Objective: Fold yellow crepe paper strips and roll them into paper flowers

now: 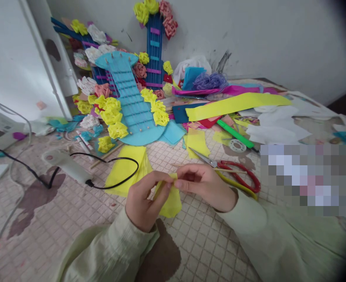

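Both hands meet at a small piece of yellow crepe paper (172, 203), pinching its top edge just above the table. My left hand (145, 199) is closed on the left side of the paper with thumb and fingertips. My right hand (206, 186) pinches the same edge, its fingertips close to the left ones. A thin wooden stick (233, 170) runs behind my right hand; whether the hand touches it, I cannot tell. Scissors (246, 176) with red and yellow handles lie just beyond that hand. A stack of yellow paper sheets (123, 170) lies past my left hand.
A white handheld tool (67, 166) with a black cord (136, 160) lies on the left. Behind stand a light-blue guitar-shaped craft (128, 94) and a dark-blue neck (154, 51) with paper flowers. A green cutter (234, 133), tape roll (237, 145) and yellow strip (237, 105) lie right.
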`<state>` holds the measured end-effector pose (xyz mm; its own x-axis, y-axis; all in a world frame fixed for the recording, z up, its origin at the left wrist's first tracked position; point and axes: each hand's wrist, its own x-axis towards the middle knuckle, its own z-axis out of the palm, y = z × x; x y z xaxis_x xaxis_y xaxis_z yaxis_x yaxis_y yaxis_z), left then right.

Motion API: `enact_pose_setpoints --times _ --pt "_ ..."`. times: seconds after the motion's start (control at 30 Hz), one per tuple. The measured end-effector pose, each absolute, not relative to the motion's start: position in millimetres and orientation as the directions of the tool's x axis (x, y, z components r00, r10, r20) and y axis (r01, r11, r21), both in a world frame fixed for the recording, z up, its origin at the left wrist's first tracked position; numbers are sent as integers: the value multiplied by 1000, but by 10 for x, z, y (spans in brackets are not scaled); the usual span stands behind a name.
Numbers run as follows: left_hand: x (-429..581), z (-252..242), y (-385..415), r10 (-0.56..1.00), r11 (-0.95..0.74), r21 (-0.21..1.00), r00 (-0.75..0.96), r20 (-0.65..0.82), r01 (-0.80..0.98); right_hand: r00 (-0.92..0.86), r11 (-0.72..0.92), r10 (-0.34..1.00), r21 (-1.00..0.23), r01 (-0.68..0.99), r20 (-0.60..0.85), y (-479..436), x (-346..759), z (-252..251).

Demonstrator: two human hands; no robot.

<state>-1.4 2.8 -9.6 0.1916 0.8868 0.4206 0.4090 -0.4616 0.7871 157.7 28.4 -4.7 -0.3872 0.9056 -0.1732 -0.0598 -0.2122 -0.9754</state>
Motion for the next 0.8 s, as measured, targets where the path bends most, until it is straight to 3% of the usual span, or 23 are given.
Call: enact_pose_setpoints --times 0.53,0.8 --pt "-24 -6 24 778 -628 687 323 539 365 -587 -471 766 -850 -237 -261 301 1606 -94" --pt "5 -12 72 675 -737 562 366 640 375 -649 -579 669 -801 -150 -363 325 1648 -54"
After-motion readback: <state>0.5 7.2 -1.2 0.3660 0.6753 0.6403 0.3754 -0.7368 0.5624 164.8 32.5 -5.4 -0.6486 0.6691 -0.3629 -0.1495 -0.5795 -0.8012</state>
